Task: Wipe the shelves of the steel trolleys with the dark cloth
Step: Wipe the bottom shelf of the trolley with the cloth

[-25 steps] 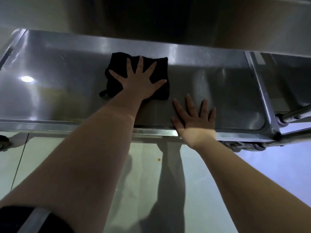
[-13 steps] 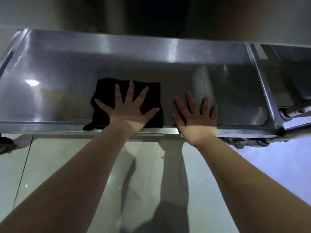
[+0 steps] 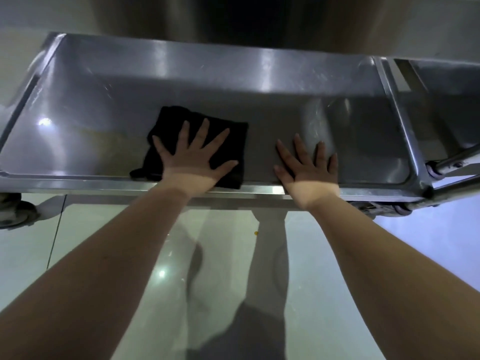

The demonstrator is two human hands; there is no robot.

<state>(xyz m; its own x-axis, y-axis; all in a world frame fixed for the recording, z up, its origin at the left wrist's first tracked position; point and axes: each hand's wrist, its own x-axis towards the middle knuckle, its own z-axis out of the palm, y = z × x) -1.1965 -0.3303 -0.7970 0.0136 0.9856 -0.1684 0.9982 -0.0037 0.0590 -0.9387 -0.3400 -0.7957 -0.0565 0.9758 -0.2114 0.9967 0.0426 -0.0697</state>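
**On the trolley shelf: dark cloth under one flat hand**

On the near half of the steel shelf (image 3: pixel 104 94), just left of centre, a folded dark cloth (image 3: pixel 168 120) is laid flat, its near edge lapping the front rim. It is pressed down by the left hand (image 3: pixel 193 158), fingers straight and spread, nothing clasped. The right hand (image 3: pixel 309 168) is laid palm-down on bare steel near the cloth but apart from it, fingers likewise straight. A second trolley (image 3: pixel 446 105) is seen just beside the right end. A caster (image 3: pixel 13 214) is seen at lower left on the tiled floor (image 3: pixel 104 242).
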